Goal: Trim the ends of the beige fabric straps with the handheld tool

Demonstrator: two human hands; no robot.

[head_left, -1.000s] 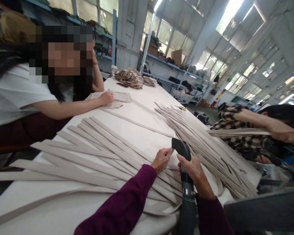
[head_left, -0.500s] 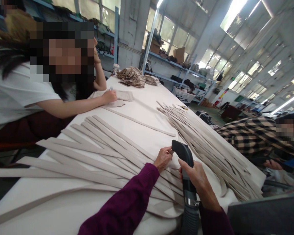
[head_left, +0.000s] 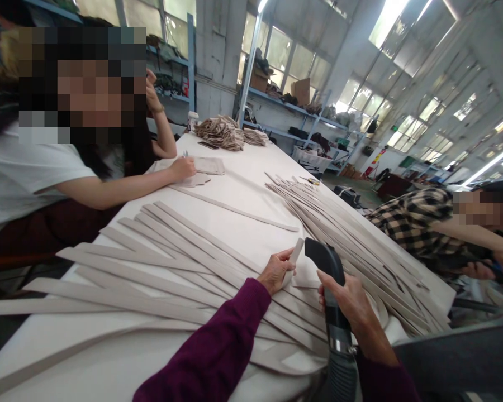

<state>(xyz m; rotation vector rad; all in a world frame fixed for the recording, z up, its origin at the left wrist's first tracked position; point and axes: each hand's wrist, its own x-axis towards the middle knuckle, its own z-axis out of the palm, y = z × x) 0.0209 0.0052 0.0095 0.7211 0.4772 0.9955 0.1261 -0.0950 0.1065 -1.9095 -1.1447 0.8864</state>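
Observation:
My left hand (head_left: 277,271) pinches a beige fabric strip (head_left: 297,252), whose end sticks up past the fingers. Just right of that end is the curved tip of a black hose nozzle (head_left: 327,261), with a small gap between them. My right hand (head_left: 347,298) is wrapped round the nozzle's handle; a metal clamp and ribbed hose (head_left: 342,377) run down from it. Under my left arm, many long beige strips (head_left: 184,268) fan out across the white table (head_left: 29,357). Another bundle of strips (head_left: 360,262) lies beyond my right hand.
A person (head_left: 79,184) sits at the left, one hand holding a pen over fabric pieces (head_left: 209,165). Stacked beige fabric (head_left: 220,133) lies at the table's far end, near yellow-handled scissors (head_left: 312,181). A person in a checked shirt (head_left: 419,215) is at the right. A dark panel (head_left: 465,357) stands lower right.
The nozzle has moved right, off the strip end that it was against. The strip's end now points up from my left hand. At the right, the checked-shirt person's arm has come into view.

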